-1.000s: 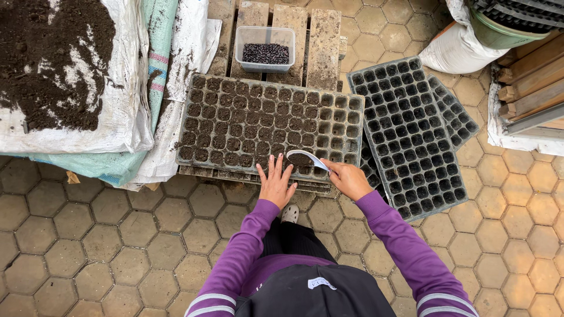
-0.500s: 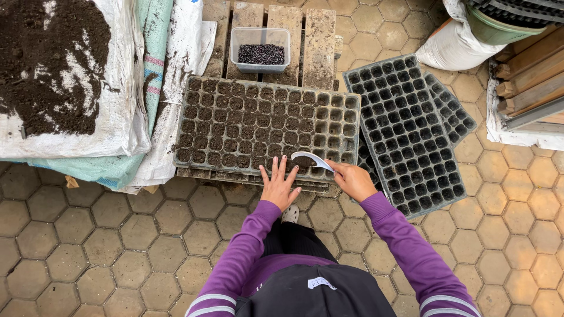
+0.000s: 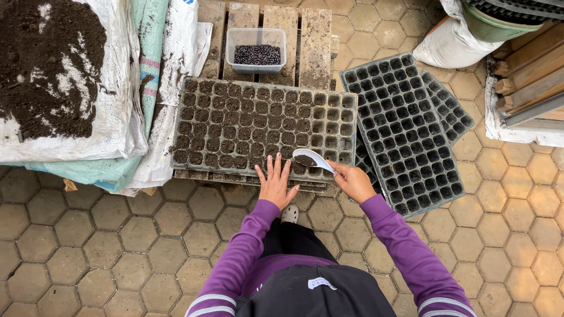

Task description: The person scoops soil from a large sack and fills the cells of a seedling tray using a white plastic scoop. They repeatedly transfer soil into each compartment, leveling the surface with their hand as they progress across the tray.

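nearest the camera, two purple sleeves reach forward over a floor of hexagonal paving stones (image 3: 117,235). the left hand (image 3: 276,185) lies flat with fingers spread and released, fingertips resting on the near edge of the seed tray (image 3: 264,123), holding nothing. the right hand (image 3: 352,181) is closed in a grasp around the handle of a white spoon (image 3: 311,159), whose bowl carries a little dark soil and hovers over the cells at the tray's near right corner. a light shoe toe (image 3: 289,214) shows between the arms, just below the tray.

the seed tray sits on a wooden pallet (image 3: 299,35); most of its cells hold dark soil, while those toward the right end look paler and emptier. just beside it on the right, tilted at an angle, lies a stack of empty black cell trays (image 3: 402,126). to the left, a heap of dark soil (image 3: 47,64) rests on white sacking (image 3: 117,123). farther off, on the pallet behind the tray, stands a clear plastic tub (image 3: 257,50) with dark grains in it. at the far right are a white sack (image 3: 449,41) and stacked wooden planks (image 3: 529,76).
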